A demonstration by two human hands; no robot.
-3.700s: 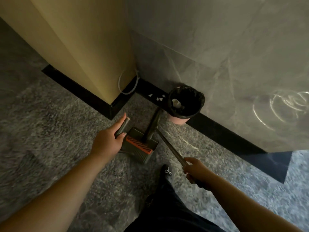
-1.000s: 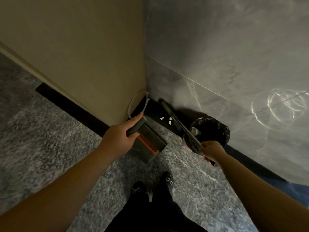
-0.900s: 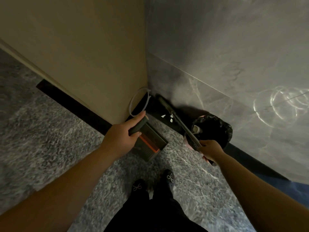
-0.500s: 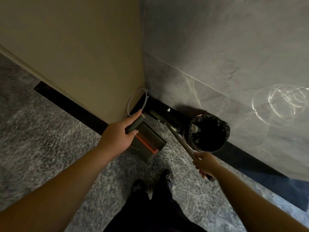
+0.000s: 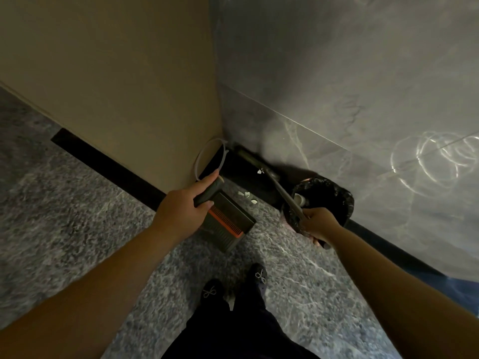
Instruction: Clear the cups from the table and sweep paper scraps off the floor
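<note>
Behind right hand: broom grip hidden.

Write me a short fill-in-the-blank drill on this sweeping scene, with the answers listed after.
1. The left hand grips the handle of the ___.
2. The right hand holds the long handle of the ___.
3. White paper scraps lie on the floor between the dustpan and the black ___ at the foot of the wall.
4. The bin is lined with a ___ bag.

Missing words: dustpan; broom; skirting; black
</note>
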